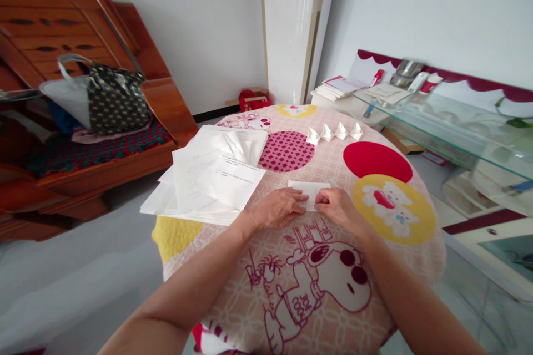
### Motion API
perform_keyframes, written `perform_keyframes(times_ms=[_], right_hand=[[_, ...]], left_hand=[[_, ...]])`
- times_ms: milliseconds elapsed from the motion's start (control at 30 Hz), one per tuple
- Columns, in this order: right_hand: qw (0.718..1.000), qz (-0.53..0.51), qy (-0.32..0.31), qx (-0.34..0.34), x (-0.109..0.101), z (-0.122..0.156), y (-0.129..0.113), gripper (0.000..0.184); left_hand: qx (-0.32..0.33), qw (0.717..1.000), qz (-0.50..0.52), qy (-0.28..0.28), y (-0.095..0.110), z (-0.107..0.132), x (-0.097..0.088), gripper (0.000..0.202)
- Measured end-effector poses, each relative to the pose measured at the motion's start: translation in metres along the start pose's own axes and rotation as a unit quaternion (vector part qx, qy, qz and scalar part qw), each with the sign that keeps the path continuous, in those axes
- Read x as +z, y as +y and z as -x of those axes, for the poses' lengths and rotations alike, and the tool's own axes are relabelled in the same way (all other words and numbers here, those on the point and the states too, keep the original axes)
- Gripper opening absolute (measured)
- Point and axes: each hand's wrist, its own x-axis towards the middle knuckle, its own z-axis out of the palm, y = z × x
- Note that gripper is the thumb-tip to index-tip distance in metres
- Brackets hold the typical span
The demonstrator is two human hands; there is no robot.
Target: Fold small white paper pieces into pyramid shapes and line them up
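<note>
A small folded sheet of white paper lies on the round table in front of me. My left hand rests on its left side, fingers stretched across the paper and pressing it down. At the right side of the sheet, my right hand is closed, thumb and fingers pinching the paper; part of the sheet is hidden beneath both hands. Beyond it stand several small folded white paper shapes in a row. Left of my hands is a loose pile of white sheets, some with printed text.
A patterned tablecloth covers the round table. To the right is a glass shelf with a paper cup and other items. A wooden bench with a dotted bag stands left; a tall white cabinet-like unit stands behind.
</note>
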Motion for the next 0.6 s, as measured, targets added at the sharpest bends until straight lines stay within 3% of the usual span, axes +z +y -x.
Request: perform_keyframes(times_ms=[167,367,500,567,600], right_hand=[[1.000,-0.012,-0.004,0.009,0.000,0.001,0.001,0.012],[0.999,-0.040,-0.005,0.009,-0.001,0.001,0.001,0.010],[0.999,-0.042,-0.005,0.009,0.000,0.001,0.002,0.009],[0.999,-0.039,-0.002,0.008,0.000,0.002,0.001,0.009],[0.999,-0.037,0.000,0.007,0.000,0.002,0.001,0.009]], left_hand=[[-0.002,1.000,0.011,-0.014,-0.006,0.007,-0.012,0.019],[-0.073,0.997,-0.009,-0.033,-0.005,0.015,-0.024,0.017],[-0.127,0.992,-0.020,0.007,-0.003,0.016,-0.029,0.014],[-0.118,0.992,-0.018,0.036,-0.004,0.014,-0.028,0.006],[-0.105,0.993,-0.014,0.046,-0.004,0.014,-0.026,0.012]])
